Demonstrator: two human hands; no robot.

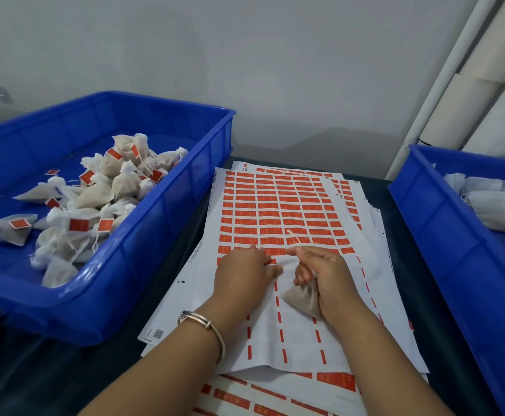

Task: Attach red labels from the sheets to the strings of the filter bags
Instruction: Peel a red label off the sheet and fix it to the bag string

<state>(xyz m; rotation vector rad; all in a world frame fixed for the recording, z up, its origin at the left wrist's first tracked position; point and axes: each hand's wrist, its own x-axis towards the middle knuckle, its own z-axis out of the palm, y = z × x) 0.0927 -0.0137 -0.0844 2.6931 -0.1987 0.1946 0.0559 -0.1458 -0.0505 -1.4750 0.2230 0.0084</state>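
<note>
2 hands [245,273] [324,270] work label sheet [278,205], gripping bag [303,297].

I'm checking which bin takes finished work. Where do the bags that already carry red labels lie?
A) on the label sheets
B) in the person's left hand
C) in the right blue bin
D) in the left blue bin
D: the bags with red labels lie piled in the left blue bin, while those in the right blue bin show no labels.

Label sheets [275,205] between two bins: tagged bags [101,193] left, untagged bags [491,202] right (hands [245,274] on sheets)
</note>
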